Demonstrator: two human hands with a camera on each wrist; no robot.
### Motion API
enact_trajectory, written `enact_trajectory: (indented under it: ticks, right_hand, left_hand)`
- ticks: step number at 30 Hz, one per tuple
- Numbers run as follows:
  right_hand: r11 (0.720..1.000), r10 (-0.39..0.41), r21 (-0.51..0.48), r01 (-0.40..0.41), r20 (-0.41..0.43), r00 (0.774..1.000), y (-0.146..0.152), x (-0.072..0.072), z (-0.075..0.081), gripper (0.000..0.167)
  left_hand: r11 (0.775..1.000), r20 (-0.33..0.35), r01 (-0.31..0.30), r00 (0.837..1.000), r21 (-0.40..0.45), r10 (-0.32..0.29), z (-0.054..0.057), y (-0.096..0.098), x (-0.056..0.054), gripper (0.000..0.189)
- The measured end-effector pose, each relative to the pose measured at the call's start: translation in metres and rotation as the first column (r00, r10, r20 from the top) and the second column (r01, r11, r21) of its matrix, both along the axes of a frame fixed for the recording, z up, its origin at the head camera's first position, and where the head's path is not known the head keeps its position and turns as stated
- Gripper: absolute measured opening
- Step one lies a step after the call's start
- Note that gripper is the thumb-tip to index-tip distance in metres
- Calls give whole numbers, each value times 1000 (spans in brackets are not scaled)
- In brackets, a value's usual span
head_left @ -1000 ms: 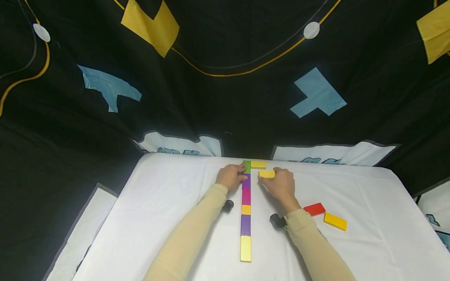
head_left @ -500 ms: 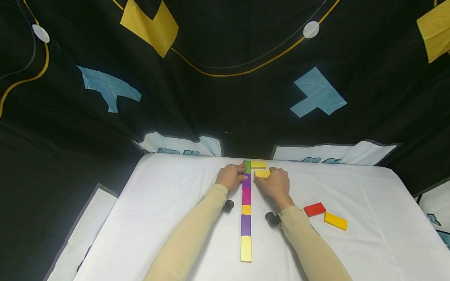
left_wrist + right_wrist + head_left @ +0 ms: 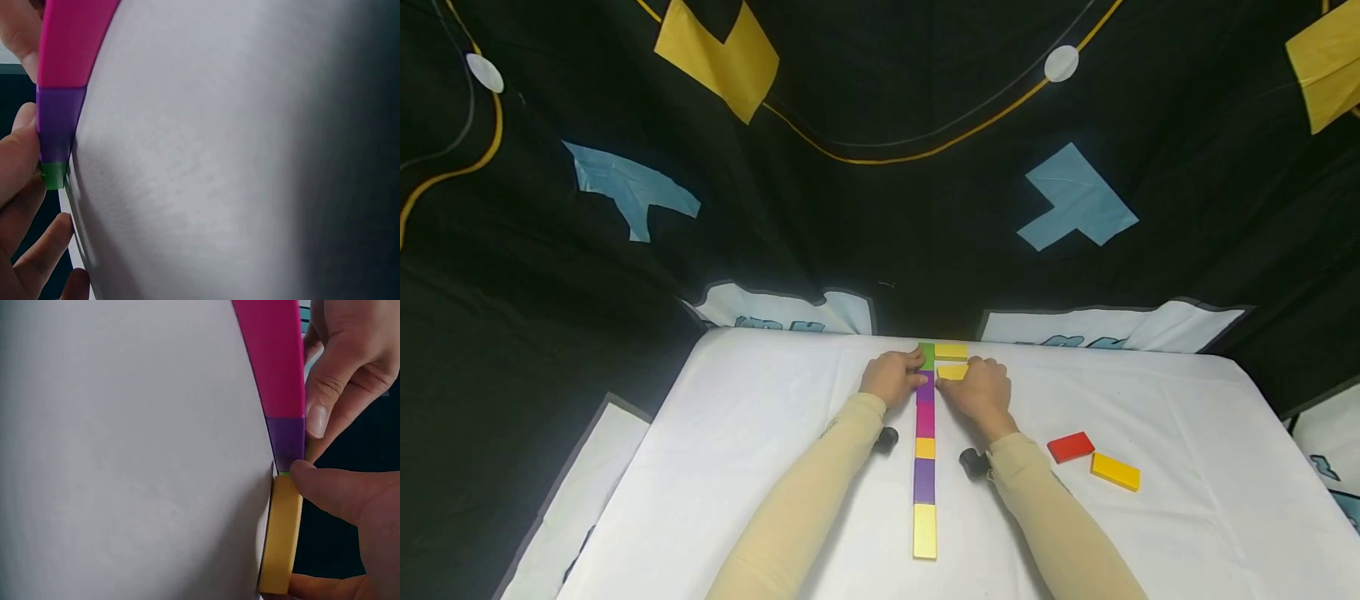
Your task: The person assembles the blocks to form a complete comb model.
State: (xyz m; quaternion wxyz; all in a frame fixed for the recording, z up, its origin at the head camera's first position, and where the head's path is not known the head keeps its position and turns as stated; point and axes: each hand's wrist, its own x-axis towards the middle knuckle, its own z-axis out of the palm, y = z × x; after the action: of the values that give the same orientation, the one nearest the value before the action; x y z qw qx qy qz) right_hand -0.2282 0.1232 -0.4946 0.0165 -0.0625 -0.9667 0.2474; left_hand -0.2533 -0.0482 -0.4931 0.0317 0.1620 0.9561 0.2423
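Note:
A straight row of coloured blocks runs up the table in the head view. My left hand [image 3: 891,377] lies along its far left side, thumb at the purple block [image 3: 926,387] and a finger at the green block [image 3: 928,357]. Just right of the row, my right hand [image 3: 985,390] pinches a yellow block [image 3: 281,534] by its two ends, thumb on the end nearer the purple block. Above that, another yellow block [image 3: 951,352] juts right from the green one. The magenta block [image 3: 926,420] comes nearer along the row.
The row continues toward me with an orange block [image 3: 925,448], a second purple block [image 3: 924,481] and a pale yellow block [image 3: 925,532]. Right of my right forearm lie a red block [image 3: 1071,447] and a yellow-orange block [image 3: 1116,472] on the white cloth [image 3: 700,467].
My right hand has slid left with the yellow block, bringing it close to the row below the far yellow block. The left hand has stayed in place.

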Motion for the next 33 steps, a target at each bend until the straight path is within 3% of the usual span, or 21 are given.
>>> enact_trajectory:
  ticks: [14,23,33]
  right_hand:
    - [992,31,-126,-21,73,997,19,-7,-5,54]
    - [992,55,-111,-53,19,998,19,-6,-3,53]
    - [993,47,-109,-45,18,999,19,-7,-4,53]
  left_hand:
    - [1000,22,-14,1000,23,13,2,0,1,48]
    - [1000,13,-9,1000,8,9,0,1,0,48]
    - [1000,18,-10,1000,0,10,0,1,0,48]
